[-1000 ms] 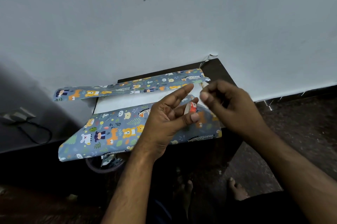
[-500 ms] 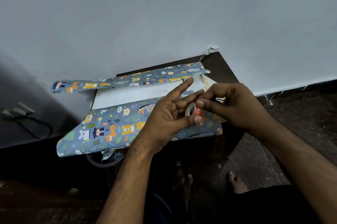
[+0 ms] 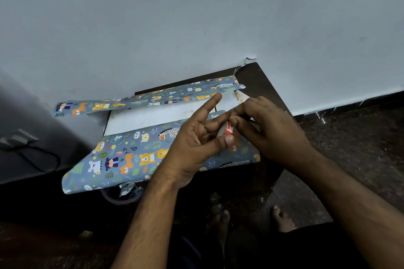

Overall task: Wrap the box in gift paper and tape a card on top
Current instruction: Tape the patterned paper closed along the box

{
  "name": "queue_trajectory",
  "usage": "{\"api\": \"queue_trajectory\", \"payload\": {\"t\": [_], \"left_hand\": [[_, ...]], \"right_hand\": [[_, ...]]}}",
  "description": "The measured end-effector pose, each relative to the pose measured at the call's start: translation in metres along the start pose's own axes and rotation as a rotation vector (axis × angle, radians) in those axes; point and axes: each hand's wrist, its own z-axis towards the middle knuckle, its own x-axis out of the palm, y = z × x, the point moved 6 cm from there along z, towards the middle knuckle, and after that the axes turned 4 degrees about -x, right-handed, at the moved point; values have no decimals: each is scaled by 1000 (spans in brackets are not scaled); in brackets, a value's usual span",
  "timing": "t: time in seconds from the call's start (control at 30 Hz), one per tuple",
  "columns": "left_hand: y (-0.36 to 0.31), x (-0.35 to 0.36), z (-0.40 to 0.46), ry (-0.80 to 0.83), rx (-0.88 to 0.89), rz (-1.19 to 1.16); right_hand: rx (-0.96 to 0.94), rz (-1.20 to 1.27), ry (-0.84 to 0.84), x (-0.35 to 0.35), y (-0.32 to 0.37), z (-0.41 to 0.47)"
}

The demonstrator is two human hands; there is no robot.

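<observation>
Seen from a head camera: left hand (image 3: 196, 144) raised palm-up above a half-wrapped box (image 3: 157, 115), thumb and curled fingers pinching a small roll of tape (image 3: 226, 130) with a red core, index finger pointing straight out toward the wall (image 3: 196, 17). Right hand (image 3: 271, 128) pressed in from the other side, fingertips (image 3: 235, 121) curled and picking at the edge of the roll. Box lying on a dark tabletop (image 3: 260, 80) pushed against the pale wall, its white top showing as a bare strip between 2 flaps of gift paper (image 3: 131, 155). Paper blue-grey, printed with cartoon bears, leopards and leaves; near flap folded over the front of the box and overhanging the tabletop edge at left, far flap standing along the wall and reaching past the box to the left. A scrap of printed paper or card just beyond the right fingers, too hidden to identify. Below the tabletop, 2 bare feet (image 3: 282, 218) on a dark speckled floor (image 3: 360, 148). At far left, a black cable (image 3: 39, 159) looping across a shadowed surface.
</observation>
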Motion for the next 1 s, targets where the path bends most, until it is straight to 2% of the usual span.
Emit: {"api": "queue_trajectory", "payload": {"t": [0.3, 0.53, 0.83, 1.0], "left_hand": [[3, -2, 4, -31, -10, -39], [0, -2, 4, -73, -10, -231], [-1, -4, 1, -43, 19, -179], [-5, -5, 1, -51, 26, -243]], "right_hand": [[91, -49, -68, 1, -11, -2], [49, 7, -85, -1, -7, 0], [150, -10, -87, 4, -15, -2], [89, -9, -116, 0, -9, 0]]}}
